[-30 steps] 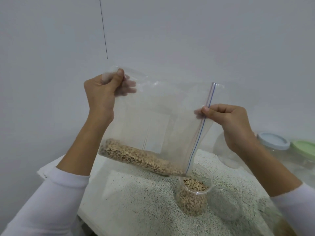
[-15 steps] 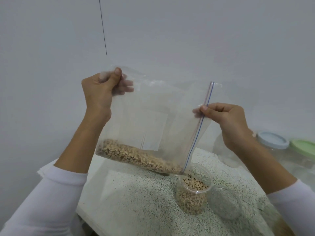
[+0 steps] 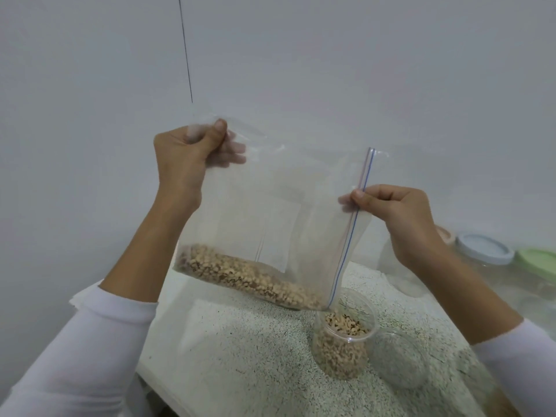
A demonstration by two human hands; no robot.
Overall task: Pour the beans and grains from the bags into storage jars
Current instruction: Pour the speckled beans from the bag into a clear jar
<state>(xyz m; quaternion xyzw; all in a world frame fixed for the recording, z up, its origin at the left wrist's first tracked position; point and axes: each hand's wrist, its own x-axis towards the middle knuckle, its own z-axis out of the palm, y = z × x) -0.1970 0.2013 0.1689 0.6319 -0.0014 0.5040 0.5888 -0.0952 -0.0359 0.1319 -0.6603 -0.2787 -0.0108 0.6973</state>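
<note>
I hold a clear zip bag [image 3: 270, 212] tilted in the air above the speckled counter [image 3: 240, 356]. My left hand [image 3: 186, 158] grips its upper left corner. My right hand [image 3: 394, 212] pinches the red and blue zip edge on the right. Black-eyed beans [image 3: 249, 275] lie along the bag's low side, sloping down to its lower right corner. That corner hangs just over the mouth of a small clear jar [image 3: 343, 347], which is mostly full of the same beans.
A clear lid or empty container [image 3: 400, 361] lies right of the jar. Jars with a pale blue lid [image 3: 484, 248] and a green lid [image 3: 538, 260] stand at the back right. The counter's edge runs along the lower left, with a white wall behind.
The bag and both hands have shifted slightly; the bean level in the jar looks a little higher, and beans have slid toward the low corner.
</note>
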